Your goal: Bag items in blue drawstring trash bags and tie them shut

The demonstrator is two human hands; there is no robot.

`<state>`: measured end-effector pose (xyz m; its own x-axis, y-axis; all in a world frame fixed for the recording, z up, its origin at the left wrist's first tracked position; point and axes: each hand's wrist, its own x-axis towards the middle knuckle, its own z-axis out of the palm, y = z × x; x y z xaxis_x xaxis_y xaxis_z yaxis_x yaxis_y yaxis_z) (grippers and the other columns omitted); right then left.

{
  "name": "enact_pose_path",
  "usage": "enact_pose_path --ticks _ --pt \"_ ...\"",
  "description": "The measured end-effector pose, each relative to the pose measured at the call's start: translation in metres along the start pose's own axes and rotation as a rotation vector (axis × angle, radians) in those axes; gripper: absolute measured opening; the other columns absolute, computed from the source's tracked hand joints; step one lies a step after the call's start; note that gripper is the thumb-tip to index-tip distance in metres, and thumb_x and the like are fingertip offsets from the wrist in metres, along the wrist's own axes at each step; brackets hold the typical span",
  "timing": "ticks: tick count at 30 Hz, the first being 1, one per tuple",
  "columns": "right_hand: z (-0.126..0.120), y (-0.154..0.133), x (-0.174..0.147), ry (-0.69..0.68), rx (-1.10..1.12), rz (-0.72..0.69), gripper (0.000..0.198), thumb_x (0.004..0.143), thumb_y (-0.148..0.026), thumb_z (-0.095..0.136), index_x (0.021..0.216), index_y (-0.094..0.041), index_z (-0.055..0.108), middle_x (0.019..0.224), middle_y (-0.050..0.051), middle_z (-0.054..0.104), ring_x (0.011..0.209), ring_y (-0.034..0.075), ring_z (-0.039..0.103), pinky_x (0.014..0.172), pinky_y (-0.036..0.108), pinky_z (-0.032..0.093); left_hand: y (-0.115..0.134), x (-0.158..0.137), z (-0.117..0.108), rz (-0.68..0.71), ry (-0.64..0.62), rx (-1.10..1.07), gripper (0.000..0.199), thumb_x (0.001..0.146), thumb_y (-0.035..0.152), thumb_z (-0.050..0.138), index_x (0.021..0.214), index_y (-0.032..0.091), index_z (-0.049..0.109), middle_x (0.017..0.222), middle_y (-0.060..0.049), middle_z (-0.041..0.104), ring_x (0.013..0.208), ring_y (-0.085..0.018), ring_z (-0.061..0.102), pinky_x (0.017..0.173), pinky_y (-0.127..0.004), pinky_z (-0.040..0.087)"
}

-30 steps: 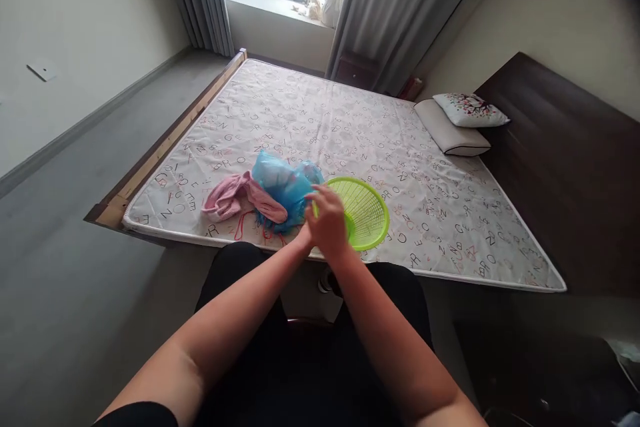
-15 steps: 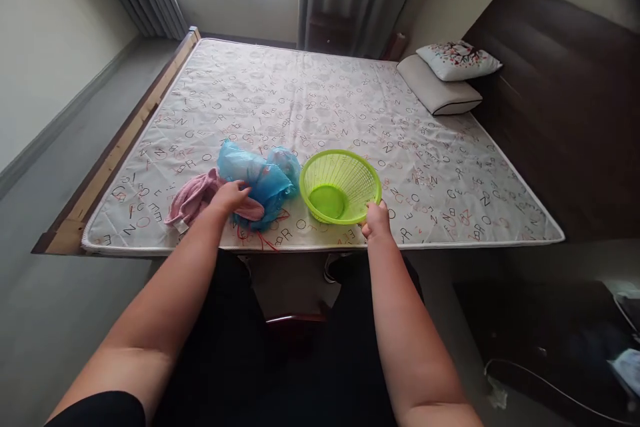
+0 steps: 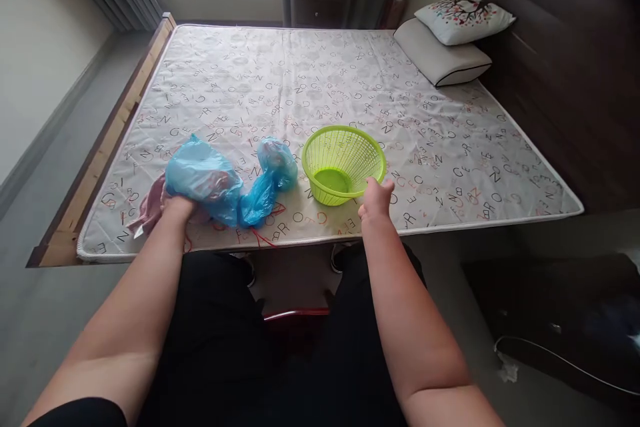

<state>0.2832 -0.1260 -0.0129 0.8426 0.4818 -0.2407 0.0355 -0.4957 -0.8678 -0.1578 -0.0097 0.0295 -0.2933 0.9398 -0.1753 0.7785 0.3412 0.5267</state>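
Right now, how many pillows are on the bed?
2, both at the far right corner by the headboard: a plain pillow on the mattress, and a patterned pillow resting on it.

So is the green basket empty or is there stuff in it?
Empty. The green basket stands upright on the mattress, and its bare bottom shows through the open top. The right hand is at its rim.

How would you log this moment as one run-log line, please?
left hand: gripping blue bag over pink cloth | right hand: at green basket rim | basket: upright on mattress
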Motion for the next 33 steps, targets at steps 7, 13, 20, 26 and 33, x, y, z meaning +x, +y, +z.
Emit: enact_pose_path --ticks 7,13,20,26,33 --pt "0.017 -0.025 -0.085 0.097 -0.022 -0.976 0.045 0.106 -0.026 0.036 0.149 -0.021 0.051 0.161 0.022 0.052 0.164 0.033 0.045 0.134 0.067 0.039 0.029 -0.032 0.033 0.186 -0.047 0.074 0.028 0.102 0.016 0.058 0.129 0.017 0.067 0.104 -0.006 0.077 0.099 -0.024 0.076 0.098 -0.036 0.059" --pt "0.077 -0.025 -0.132 -0.826 -0.096 -0.959 0.027 0.108 -0.021 0.047 0.119 -0.024 0.072 0.127 0.009 0.079 0.122 0.022 0.073 0.113 0.04 0.059 0.032 -0.058 0.107 0.17 -0.525 0.228 0.047 0.065 0.017 0.093 0.109 0.019 0.077 0.125 -0.022 0.08 0.131 -0.05 0.071 0.113 -0.054 0.052" --pt "0.113 -0.01 -0.11 -1.013 -0.311 -0.782 0.02 0.105 -0.018 0.057 0.11 -0.02 0.076 0.12 0.009 0.081 0.111 0.023 0.074 0.104 0.038 0.059 0.047 -0.018 0.09 0.123 -0.444 -0.051 0.011 0.074 0.013 0.066 0.082 0.02 0.066 0.087 -0.009 0.074 0.101 -0.032 0.078 0.099 -0.044 0.061" --pt "0.135 -0.017 -0.095 -0.993 -0.115 -0.568 0.026 0.103 -0.042 0.072 0.12 -0.023 0.068 0.12 0.009 0.077 0.103 0.023 0.074 0.098 0.041 0.063 0.068 -0.013 0.077 -0.083 -0.406 -0.868 0.037 0.068 0.022 0.07 0.105 0.02 0.066 0.07 0.003 0.058 0.051 -0.015 0.058 0.049 -0.025 0.049" --pt "0.141 -0.025 -0.09 -1.163 0.229 -0.319 0.046 0.083 -0.048 0.09 0.118 -0.026 0.07 0.104 0.002 0.073 0.092 0.019 0.071 0.086 0.036 0.061 0.077 -0.013 0.073 -0.048 -0.348 -1.221 0.047 0.078 0.032 0.084 0.115 0.023 0.057 0.093 -0.001 0.067 0.07 -0.014 0.068 0.059 -0.022 0.05"
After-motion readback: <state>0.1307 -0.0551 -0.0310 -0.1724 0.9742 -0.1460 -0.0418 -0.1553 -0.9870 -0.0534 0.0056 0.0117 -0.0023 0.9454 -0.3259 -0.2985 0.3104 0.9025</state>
